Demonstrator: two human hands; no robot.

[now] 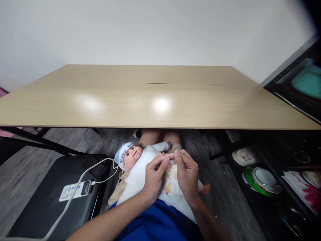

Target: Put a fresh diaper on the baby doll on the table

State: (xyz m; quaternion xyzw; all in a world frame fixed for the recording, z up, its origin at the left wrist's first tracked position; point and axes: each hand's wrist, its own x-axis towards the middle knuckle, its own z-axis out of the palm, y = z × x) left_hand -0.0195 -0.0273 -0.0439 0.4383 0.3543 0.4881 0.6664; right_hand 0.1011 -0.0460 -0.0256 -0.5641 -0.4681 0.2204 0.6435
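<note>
A baby doll (136,167) in a white suit and a blue-and-white cap lies across my lap, below the front edge of the table, head to the left. My left hand (154,175) rests on its belly, fingertips pinching the top edge of a patterned diaper (171,174). My right hand (187,174) pinches the same diaper edge from the right, thumb and forefinger meeting the left hand's fingers. The doll's bare foot (206,189) sticks out to the right of my right hand. Part of the doll's lower body is hidden under my hands.
A wide light-wood table (160,100) fills the view above my lap. A black case (52,197) with a phone (85,188) and white cable lies on my left. Dark shelves (281,174) with bowls and lids stand on the right. Grey floor lies below.
</note>
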